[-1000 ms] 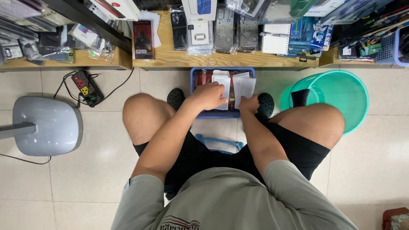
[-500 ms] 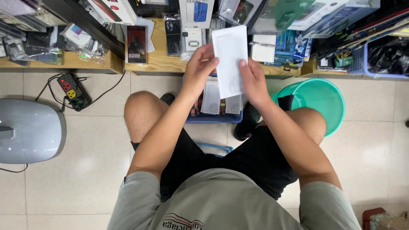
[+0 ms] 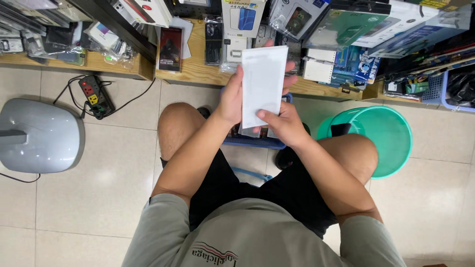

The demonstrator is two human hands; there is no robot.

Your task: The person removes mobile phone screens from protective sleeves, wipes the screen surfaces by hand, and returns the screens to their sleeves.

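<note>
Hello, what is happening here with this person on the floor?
A person sits low on a tiled floor, in front of a low wooden shelf crowded with packaged goods. Both hands hold one flat white packet upright: the left hand grips its left edge, the right hand pinches its lower edge. Beneath the hands, a blue basket stands between the knees. A green bucket stands to the right, a power strip to the left.

Open floor tiles [image 3: 99,198] left of knees: clear passage. Fan base [image 3: 39,136] and power strip [image 3: 95,96] with cord block far left. Blue basket [image 3: 255,142] sits between feet, mostly covered by both hands and white packet [image 3: 262,84]. Green bucket [image 3: 381,136] crowds right knee. Wooden shelf [image 3: 198,74] ahead packed with boxed goods; little free room there.
</note>
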